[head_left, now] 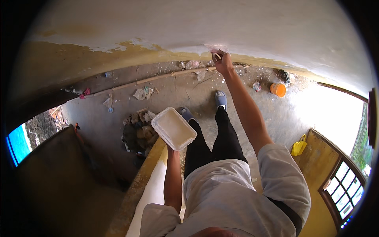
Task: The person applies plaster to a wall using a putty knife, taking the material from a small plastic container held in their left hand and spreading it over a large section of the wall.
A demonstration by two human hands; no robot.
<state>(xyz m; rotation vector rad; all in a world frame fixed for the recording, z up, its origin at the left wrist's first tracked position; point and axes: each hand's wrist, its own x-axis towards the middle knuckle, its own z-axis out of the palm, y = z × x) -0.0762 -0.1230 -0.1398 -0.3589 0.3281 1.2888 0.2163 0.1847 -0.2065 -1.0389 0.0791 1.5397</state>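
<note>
My left hand (171,149) supports a white rectangular tub (162,133) from below. Its fingers are mostly hidden beneath it. Off-white paste coats the inside of the tub. With the arm stretched far forward, my right hand (223,64) is closed on a thin, flat, pale piece (218,51) against the wall (260,27); its exact kind is too small to tell. Around that spot the wall has a wet-looking whitish patch, and a ragged border separates the white coating from yellowish older paint (75,55).
A long pole (134,83) lies along the wall's foot among plastic scraps. An orange bucket (278,90) stands to the right. Left of my legs are a dark heap of rags or sacks (136,134) and a low yellow-topped wall (138,181). A yellow bag (299,146) hangs at right.
</note>
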